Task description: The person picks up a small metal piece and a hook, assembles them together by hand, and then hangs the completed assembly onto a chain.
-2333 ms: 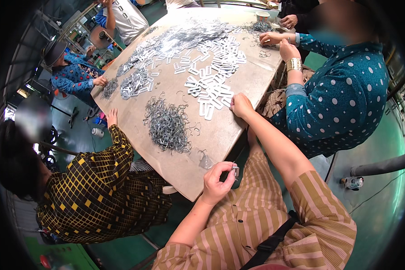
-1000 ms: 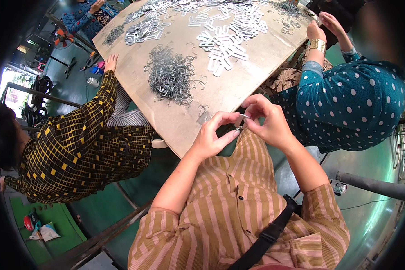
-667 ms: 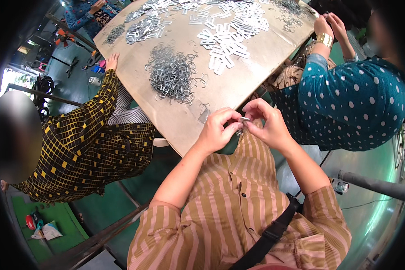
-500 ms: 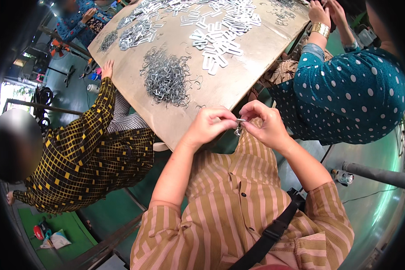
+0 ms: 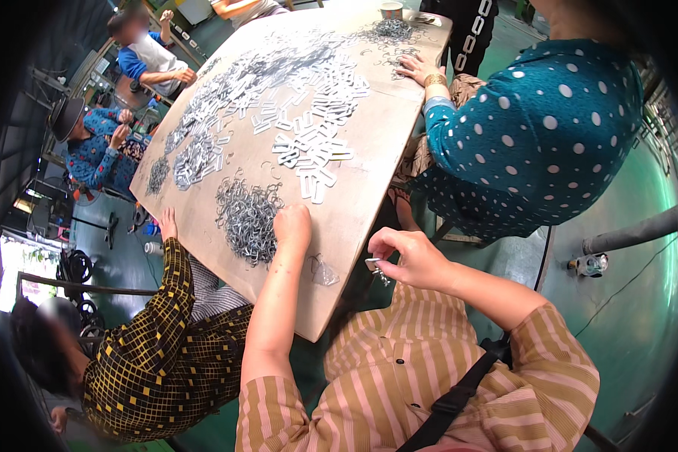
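My left hand (image 5: 292,227) rests on the table at the right edge of a pile of small curved wire hooks (image 5: 247,226). Its fingers are curled in, and what they may hold is hidden. Beyond the table's near right edge, my right hand (image 5: 408,256) pinches a small pale metal piece (image 5: 372,261) between thumb and forefinger. Several shiny wire bits (image 5: 383,279) dangle beneath those fingers. A wide spread of flat, oblong pale metal pieces (image 5: 309,143) lies farther up the table.
The brown-topped table (image 5: 354,218) has a small clear plastic bag (image 5: 324,273) near its close corner. A person in dotted teal (image 5: 535,135) sits at the right, one in black-and-yellow check (image 5: 158,354) at the left. Other people sit along the far left side.
My hands have come apart. The left moved forward and left to the hook pile; the right stayed low, still pinching the metal piece. The view has shifted, showing more of the far table.
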The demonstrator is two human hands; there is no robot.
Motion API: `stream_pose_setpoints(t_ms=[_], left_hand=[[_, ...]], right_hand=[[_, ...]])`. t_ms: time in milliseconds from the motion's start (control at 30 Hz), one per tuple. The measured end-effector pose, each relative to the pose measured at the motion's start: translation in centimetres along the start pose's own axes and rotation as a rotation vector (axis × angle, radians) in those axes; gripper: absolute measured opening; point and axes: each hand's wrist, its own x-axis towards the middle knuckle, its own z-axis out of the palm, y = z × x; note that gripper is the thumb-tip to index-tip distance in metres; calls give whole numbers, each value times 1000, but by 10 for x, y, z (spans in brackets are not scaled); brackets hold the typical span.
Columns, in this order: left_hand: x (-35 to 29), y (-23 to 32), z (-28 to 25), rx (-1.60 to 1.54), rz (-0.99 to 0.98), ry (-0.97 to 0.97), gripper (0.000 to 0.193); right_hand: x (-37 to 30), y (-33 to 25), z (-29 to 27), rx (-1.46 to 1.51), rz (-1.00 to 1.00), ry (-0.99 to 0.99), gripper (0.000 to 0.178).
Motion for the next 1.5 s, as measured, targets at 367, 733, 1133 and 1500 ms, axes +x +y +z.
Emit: stream_pose_setpoints(t_ms=[367,733,1133,1500], left_hand=[[-53,35,-74,-1493,-162,-13,5],[-89,63,-81,-1878,-5,-3,9],[-112,66,-77,-1953,69,78,9],[-144,72,-85,-1720,223,95,7]], right_hand=[[19,15,-2,20,10,146,30],[31,1,6,18,-14,113,33],[27,24,8,493,39,-87,40],[153,154,64,-284,301,213,41]])
